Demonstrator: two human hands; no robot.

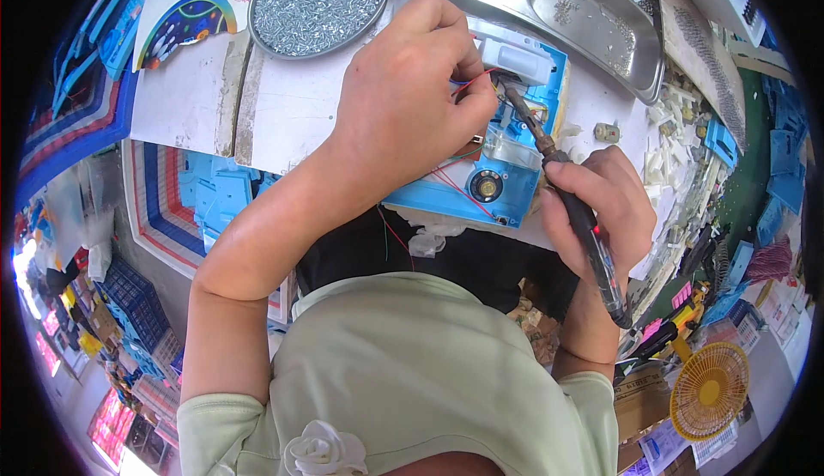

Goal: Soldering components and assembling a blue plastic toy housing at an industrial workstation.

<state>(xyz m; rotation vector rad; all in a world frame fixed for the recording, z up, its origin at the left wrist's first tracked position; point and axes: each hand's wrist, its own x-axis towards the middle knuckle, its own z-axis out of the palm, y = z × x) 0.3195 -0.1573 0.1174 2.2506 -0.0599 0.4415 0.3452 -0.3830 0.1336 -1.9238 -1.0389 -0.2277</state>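
A light-blue plastic casing [429, 197] lies on the table in front of me, with thin wires and a small round speaker [487, 186] at its near right corner. A white plastic piece [515, 60] sits at its far end. Reaching over the casing, my left hand [403, 90] is closed, thumb and fingers pinching a thin red wire [475, 79]. My right hand [609, 206] is wrapped around the black handle of a soldering iron [586, 231]. The iron's tip points into the casing close to my left fingertips; whether it touches anything there I cannot tell.
A round metal tray [251, 23] full of small metal pins stands at the back. Beside it is a compartmented steel tray [645, 90] with small parts. To the right lie a small motor [607, 132] and white plastic pieces [672, 145]. Blue panels [225, 200] fill a bin at left.
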